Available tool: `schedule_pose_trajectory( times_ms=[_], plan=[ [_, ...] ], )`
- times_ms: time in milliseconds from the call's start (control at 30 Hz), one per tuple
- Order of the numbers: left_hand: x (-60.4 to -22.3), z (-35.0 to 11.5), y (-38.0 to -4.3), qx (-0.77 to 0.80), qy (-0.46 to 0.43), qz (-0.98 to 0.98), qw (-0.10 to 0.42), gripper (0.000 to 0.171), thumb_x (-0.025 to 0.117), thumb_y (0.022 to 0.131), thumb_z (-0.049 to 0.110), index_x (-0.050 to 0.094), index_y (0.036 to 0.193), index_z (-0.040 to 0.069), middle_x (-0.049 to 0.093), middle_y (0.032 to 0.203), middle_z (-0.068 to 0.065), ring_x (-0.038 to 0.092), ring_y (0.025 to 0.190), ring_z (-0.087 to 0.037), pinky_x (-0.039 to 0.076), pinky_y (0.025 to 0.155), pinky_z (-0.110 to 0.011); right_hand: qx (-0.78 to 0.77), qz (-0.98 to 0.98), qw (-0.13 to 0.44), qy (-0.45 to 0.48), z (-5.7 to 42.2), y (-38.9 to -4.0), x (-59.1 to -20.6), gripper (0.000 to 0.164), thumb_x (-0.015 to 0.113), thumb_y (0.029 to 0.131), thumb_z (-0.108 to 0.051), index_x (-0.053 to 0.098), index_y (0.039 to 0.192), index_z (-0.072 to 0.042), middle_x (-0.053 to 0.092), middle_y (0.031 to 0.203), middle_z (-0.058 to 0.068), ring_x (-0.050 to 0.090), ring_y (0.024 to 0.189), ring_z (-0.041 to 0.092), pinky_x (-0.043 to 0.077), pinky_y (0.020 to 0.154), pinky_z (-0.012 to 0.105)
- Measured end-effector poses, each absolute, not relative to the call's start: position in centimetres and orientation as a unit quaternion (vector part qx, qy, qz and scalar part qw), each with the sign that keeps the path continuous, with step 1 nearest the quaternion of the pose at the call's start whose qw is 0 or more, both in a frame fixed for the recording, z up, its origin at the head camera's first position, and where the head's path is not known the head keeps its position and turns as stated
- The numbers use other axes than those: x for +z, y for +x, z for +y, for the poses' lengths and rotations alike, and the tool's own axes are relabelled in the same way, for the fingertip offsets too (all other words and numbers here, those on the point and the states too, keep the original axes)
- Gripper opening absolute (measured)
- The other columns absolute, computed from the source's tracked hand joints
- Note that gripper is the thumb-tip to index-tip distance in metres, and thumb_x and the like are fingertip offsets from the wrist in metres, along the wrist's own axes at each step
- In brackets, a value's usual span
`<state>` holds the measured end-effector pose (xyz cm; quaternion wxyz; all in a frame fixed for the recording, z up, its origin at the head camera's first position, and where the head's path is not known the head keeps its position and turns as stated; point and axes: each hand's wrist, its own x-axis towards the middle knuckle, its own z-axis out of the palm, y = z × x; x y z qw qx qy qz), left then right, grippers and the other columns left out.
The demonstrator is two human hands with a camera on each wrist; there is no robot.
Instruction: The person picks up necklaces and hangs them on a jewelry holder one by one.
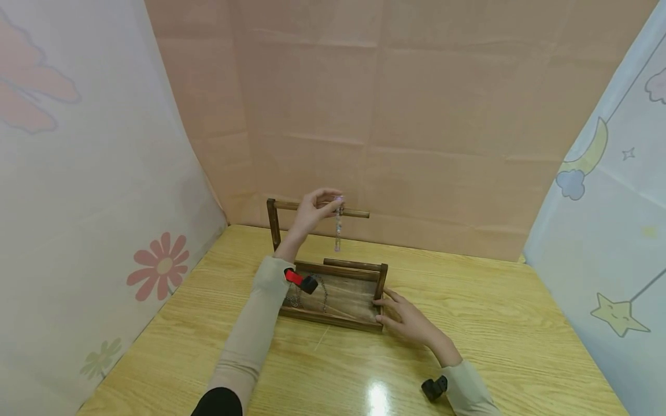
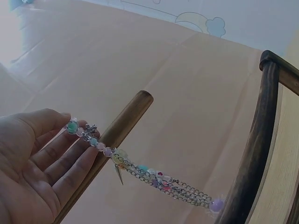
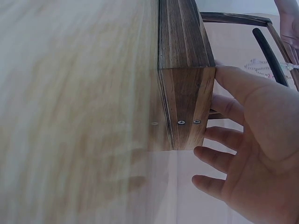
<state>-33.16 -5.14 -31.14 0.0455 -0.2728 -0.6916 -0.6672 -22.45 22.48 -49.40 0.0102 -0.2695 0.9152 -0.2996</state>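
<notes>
At the upper bar [image 1: 359,214] of a dark wooden stand, my left hand [image 1: 312,214] pinches the end of a pastel beaded bracelet [image 1: 337,231] between thumb and index finger. In the left wrist view the bracelet [image 2: 152,177], with silver chain strands and small charms, crosses the bar near its free end. The other left fingers extend loosely beside the bar. Low on the right, my right hand [image 1: 408,320] touches the end wall of the stand's tray [image 1: 354,292]. Its thumb and index tips pass over the wall edge, while the remaining fingers [image 3: 215,158] are spread and slightly bent.
Thin chains [image 1: 296,294] lie in the left part of the tray. A shorter, lower bar [image 1: 351,264] runs behind it from the right post. The stand is on a wood-grain table [image 1: 494,335], with a peach backdrop [image 1: 442,115] behind and patterned cloth [image 1: 93,173] at both sides.
</notes>
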Motion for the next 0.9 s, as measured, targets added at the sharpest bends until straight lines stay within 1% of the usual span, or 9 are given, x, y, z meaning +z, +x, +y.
schedule_pose_trajectory(
  times_ms=[167, 300, 500, 667, 900],
  plan=[
    [-31.3, -5.8, -33.1, -0.672, -0.272, -0.687, 0.053, 0.028, 0.059, 0.091, 0.007, 0.059, 0.117, -0.002, 0.06, 0.111, -0.028, 0.062, 0.096, -0.037, 0.051, 0.087, -0.048, -0.3, 0.914, 0.005, -0.273, 22.5, -22.4, -49.3, 0.041, 0.056, 0.093, -0.033, 0.055, 0.129, -0.015, 0.025, 0.15, 0.019, 0.032, 0.131, 0.044, 0.035, 0.097, 0.062],
    [-31.8, -6.3, -33.6, -0.675, -0.268, -0.685, 0.06, 0.028, 0.059, 0.091, 0.008, 0.059, 0.117, -0.001, 0.061, 0.11, -0.026, 0.063, 0.095, -0.034, 0.051, 0.087, -0.046, -0.3, 0.914, 0.004, -0.272, 22.5, -22.3, -49.2, 0.04, 0.056, 0.093, -0.033, 0.055, 0.129, -0.015, 0.024, 0.15, 0.019, 0.032, 0.131, 0.044, 0.035, 0.097, 0.062],
    [-32.8, -7.2, -34.2, -0.677, -0.257, -0.686, 0.072, 0.029, 0.061, 0.09, 0.014, 0.06, 0.117, 0.003, 0.063, 0.11, -0.021, 0.065, 0.092, -0.025, 0.052, 0.087, -0.043, -0.299, 0.915, 0.006, -0.271, 22.4, -22.1, -49.0, 0.042, 0.055, 0.093, -0.035, 0.055, 0.129, -0.014, 0.025, 0.149, 0.019, 0.032, 0.132, 0.043, 0.034, 0.098, 0.061],
    [-33.0, -7.7, -34.2, -0.677, -0.248, -0.688, 0.078, 0.032, 0.062, 0.09, 0.017, 0.059, 0.119, 0.002, 0.065, 0.107, -0.016, 0.065, 0.091, -0.019, 0.052, 0.086, -0.04, -0.304, 0.915, 0.01, -0.266, 22.4, -22.0, -48.7, 0.043, 0.055, 0.093, -0.037, 0.055, 0.129, -0.014, 0.025, 0.15, 0.019, 0.03, 0.132, 0.043, 0.034, 0.099, 0.061],
    [-33.0, -8.3, -33.9, -0.675, -0.236, -0.695, 0.078, 0.031, 0.062, 0.09, 0.018, 0.059, 0.118, 0.005, 0.063, 0.111, -0.018, 0.064, 0.094, -0.022, 0.052, 0.086, -0.037, -0.302, 0.915, 0.009, -0.268, 22.4, -21.9, -48.8, 0.042, 0.055, 0.093, -0.036, 0.055, 0.129, -0.014, 0.025, 0.15, 0.019, 0.031, 0.132, 0.043, 0.034, 0.099, 0.061]
  ],
)
